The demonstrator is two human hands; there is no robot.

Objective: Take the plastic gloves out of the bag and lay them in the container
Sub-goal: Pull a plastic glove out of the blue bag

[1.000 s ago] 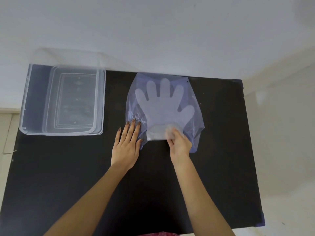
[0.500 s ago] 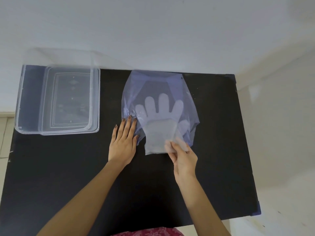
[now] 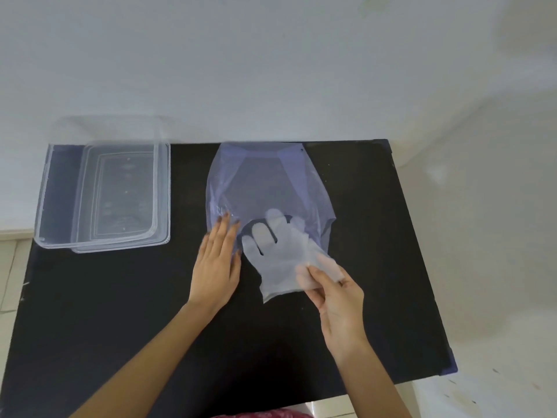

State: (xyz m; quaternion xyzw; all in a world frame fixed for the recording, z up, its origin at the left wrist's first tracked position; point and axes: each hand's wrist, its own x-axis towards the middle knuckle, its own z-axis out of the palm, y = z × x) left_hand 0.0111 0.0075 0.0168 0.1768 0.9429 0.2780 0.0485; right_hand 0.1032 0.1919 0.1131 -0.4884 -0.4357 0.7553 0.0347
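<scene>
A black worktop (image 3: 120, 312) is seen from above, set against a pale wall. A translucent bluish bag (image 3: 265, 188) lies flat near the far edge, its open mouth turned toward the person. The bag's near left edge is pressed to the worktop by the left hand (image 3: 215, 267), which is spread flat with the fingers extended and nothing gripped. A translucent white plastic glove (image 3: 277, 260) is pinched at its cuff between thumb and fingers of the right hand (image 3: 334, 297); most of the glove is outside the bag, with only its fingertips overlapping the bag's mouth. A clear rectangular container (image 3: 105, 194) is set at the far left of the worktop, well apart from the bag.
</scene>
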